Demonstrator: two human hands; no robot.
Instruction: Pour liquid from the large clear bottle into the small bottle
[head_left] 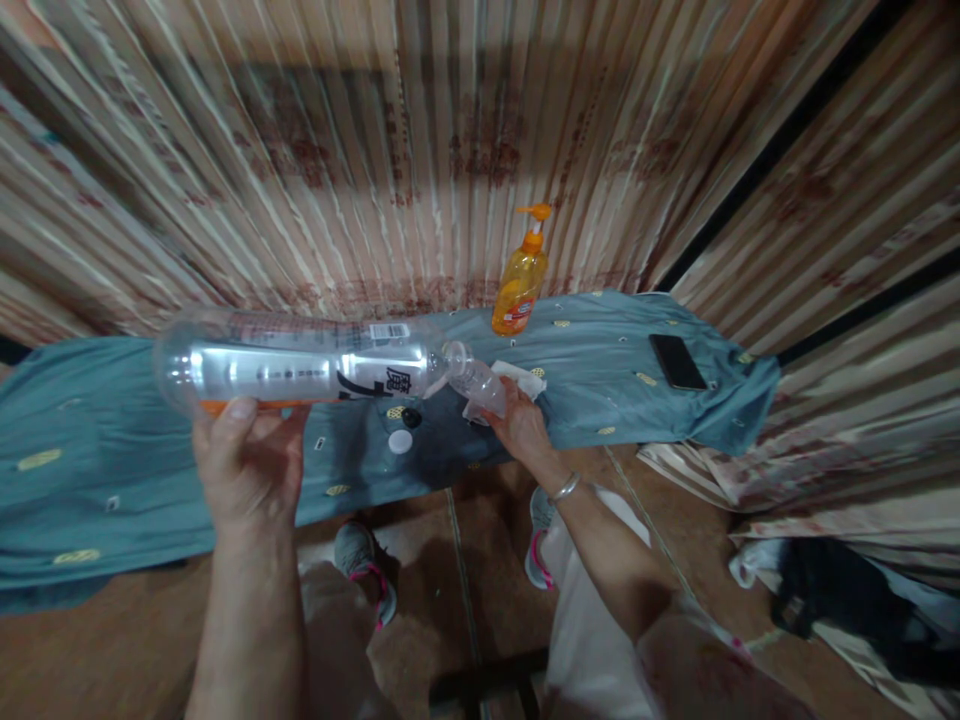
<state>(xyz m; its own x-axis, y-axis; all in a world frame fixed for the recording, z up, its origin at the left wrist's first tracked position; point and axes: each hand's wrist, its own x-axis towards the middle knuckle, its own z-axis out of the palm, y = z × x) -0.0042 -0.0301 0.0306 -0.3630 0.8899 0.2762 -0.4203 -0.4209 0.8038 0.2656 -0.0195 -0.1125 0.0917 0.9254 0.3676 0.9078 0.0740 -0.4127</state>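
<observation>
My left hand [251, 460] is wrapped round the underside of a large clear plastic bottle [300, 355] with a silver label and black lettering. The bottle lies nearly level, its neck to the right and a strip of orange along its lower side. My right hand [517, 420] grips a small clear plastic bottle [478, 385], tilted so its mouth meets the large bottle's neck. Whether liquid passes between them I cannot tell. White tissue [529, 380] lies beneath and behind the small bottle. Below the large bottle's neck, a white cap [400, 441] and a dark cap [410, 418] rest on the cloth.
An orange pump bottle [520, 285] stands at the back of the narrow table with its blue-green cloth [592, 350]. A black phone [677, 361] lies at the right. Patterned curtains [450, 150] hang close behind. Dark bundled fabric [840, 590] sits at the lower right.
</observation>
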